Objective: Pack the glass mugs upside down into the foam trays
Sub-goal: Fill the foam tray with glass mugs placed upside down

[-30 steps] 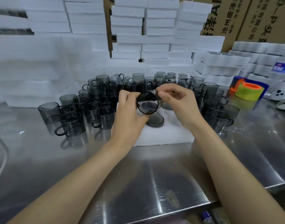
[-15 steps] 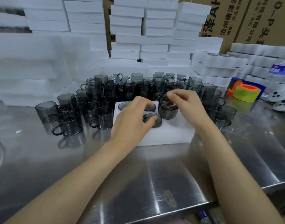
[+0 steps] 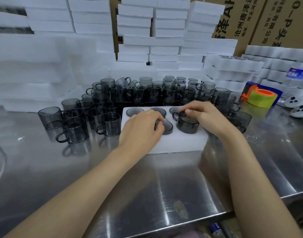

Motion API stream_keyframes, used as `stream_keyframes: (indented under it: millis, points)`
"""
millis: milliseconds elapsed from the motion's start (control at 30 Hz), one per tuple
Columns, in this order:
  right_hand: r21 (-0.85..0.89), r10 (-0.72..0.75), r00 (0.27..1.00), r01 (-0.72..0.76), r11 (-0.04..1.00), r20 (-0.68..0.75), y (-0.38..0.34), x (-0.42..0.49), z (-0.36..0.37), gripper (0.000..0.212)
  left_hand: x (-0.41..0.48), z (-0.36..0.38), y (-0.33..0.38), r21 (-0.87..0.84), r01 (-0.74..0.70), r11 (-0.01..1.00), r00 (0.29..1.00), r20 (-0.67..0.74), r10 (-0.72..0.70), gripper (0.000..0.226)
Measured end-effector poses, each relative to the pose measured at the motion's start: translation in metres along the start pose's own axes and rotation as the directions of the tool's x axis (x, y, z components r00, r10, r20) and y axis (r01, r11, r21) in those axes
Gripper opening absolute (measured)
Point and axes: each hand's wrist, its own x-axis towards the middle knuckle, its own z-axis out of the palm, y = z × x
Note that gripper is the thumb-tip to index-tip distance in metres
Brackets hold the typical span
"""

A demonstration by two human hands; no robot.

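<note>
Pinched in the right hand (image 3: 205,115), the half-seated mug (image 3: 186,126) may jam crooked in the foam tray (image 3: 178,143); the left hand (image 3: 142,130) just presses the neighbouring mug (image 3: 168,127).

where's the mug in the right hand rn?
Head view, right of centre: the mug stands in the tray's near-right slot under the right hand, beside the sunk mug at the left hand.

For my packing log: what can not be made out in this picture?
Head view only.
Near-left pocket of the foam tray: covered by the left hand.
Its grip on the seated mug: hidden by its own knuckles.
Water bottle: cut off by the right edge.
Rear mugs: they overlap and are too small to count.
</note>
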Motion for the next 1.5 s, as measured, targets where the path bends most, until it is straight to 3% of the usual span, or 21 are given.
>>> stream_keyframes:
  millis: [100, 167, 300, 400, 467, 567, 633, 700, 767, 800, 900, 933, 1000, 1067, 1167, 1267, 1367, 1500]
  points:
    - [0.018, -0.170, 0.981, 0.173, 0.985, -0.092, -0.004, 0.001, 0.005, 0.039, 0.000, 0.000, 0.000, 0.010, -0.004, 1.000, 1.000, 0.000, 0.004, 0.021]
    - [-0.132, -0.232, 0.973, 0.232, 0.964, 0.015, -0.003, 0.004, 0.011, 0.043, 0.000, -0.001, 0.001, 0.015, -0.014, 1.000, 1.000, -0.002, 0.014, 0.020]
    - [-0.345, -0.052, 0.970, 0.133, 0.929, 0.236, 0.006, 0.008, 0.019, 0.045, 0.000, -0.002, 0.002, 0.031, -0.034, 0.999, 0.999, -0.008, 0.035, 0.020]
    - [-0.586, 0.095, 0.927, 0.147, 0.797, 0.362, 0.011, 0.011, 0.020, 0.049, 0.000, -0.001, 0.003, 0.040, -0.054, 0.998, 0.998, -0.012, 0.054, 0.020]
    - [-0.660, 0.138, 0.918, 0.157, 0.735, 0.372, 0.010, 0.012, 0.020, 0.051, 0.000, -0.002, 0.003, 0.041, -0.055, 0.998, 0.998, -0.017, 0.056, 0.021]
    - [-0.670, 0.139, 0.925, 0.146, 0.728, 0.353, 0.009, 0.010, 0.023, 0.053, 0.000, -0.001, 0.002, 0.033, -0.047, 0.998, 0.999, -0.003, 0.047, 0.021]
    - [-0.592, 0.053, 0.955, 0.136, 0.794, 0.291, 0.009, 0.007, 0.024, 0.054, 0.002, -0.002, 0.002, -0.094, -0.017, 0.995, 1.000, 0.009, 0.018, 0.019]
    - [-0.459, -0.175, 0.972, 0.229, 0.858, 0.158, 0.002, 0.000, 0.023, 0.042, 0.007, -0.011, 0.000, -0.360, 0.053, 0.932, 0.996, -0.050, -0.076, 0.018]
    - [-0.447, -0.392, 0.918, 0.378, 0.811, 0.065, -0.008, -0.008, 0.024, 0.014, 0.016, -0.022, -0.010, -0.524, 0.118, 0.843, 0.969, -0.126, -0.213, 0.021]
    - [-0.459, -0.419, 0.903, 0.414, 0.786, 0.096, -0.015, -0.013, 0.026, 0.020, 0.020, -0.027, -0.017, -0.565, 0.146, 0.812, 0.950, -0.148, -0.274, 0.024]
    - [-0.585, -0.308, 0.883, 0.466, 0.664, 0.354, -0.016, -0.023, 0.044, 0.056, 0.026, -0.033, -0.046, -0.659, 0.183, 0.729, 0.886, -0.211, -0.413, 0.033]
    - [-0.633, -0.283, 0.872, 0.486, 0.602, 0.400, -0.013, -0.024, 0.049, 0.058, 0.026, -0.032, -0.055, -0.676, 0.187, 0.713, 0.864, -0.232, -0.447, 0.034]
    - [-0.628, -0.263, 0.884, 0.460, 0.628, 0.385, -0.012, -0.023, 0.051, 0.046, 0.023, -0.027, -0.066, -0.677, 0.193, 0.710, 0.831, -0.272, -0.485, 0.036]
    - [-0.580, -0.252, 0.899, 0.426, 0.694, 0.359, -0.012, -0.023, 0.048, 0.041, 0.019, -0.021, -0.071, -0.649, 0.149, 0.746, 0.837, -0.319, -0.445, 0.037]
    - [-0.555, -0.309, 0.892, 0.448, 0.701, 0.330, -0.011, -0.028, 0.042, 0.041, 0.015, -0.013, -0.069, -0.506, 0.064, 0.860, 0.862, -0.407, -0.303, 0.032]
    - [-0.511, -0.470, 0.851, 0.518, 0.686, 0.233, -0.011, -0.036, 0.032, 0.045, 0.014, -0.010, -0.065, -0.365, -0.042, 0.930, 0.862, -0.484, -0.151, 0.026]
    - [-0.523, -0.594, 0.790, 0.574, 0.630, 0.153, -0.008, -0.041, 0.023, 0.048, 0.015, -0.007, -0.056, -0.399, -0.138, 0.907, 0.823, -0.555, -0.119, 0.026]
    - [-0.578, -0.693, 0.720, 0.578, 0.576, 0.029, -0.001, -0.046, 0.018, 0.047, 0.016, 0.000, -0.047, -0.528, -0.151, 0.836, 0.790, -0.573, -0.219, 0.031]
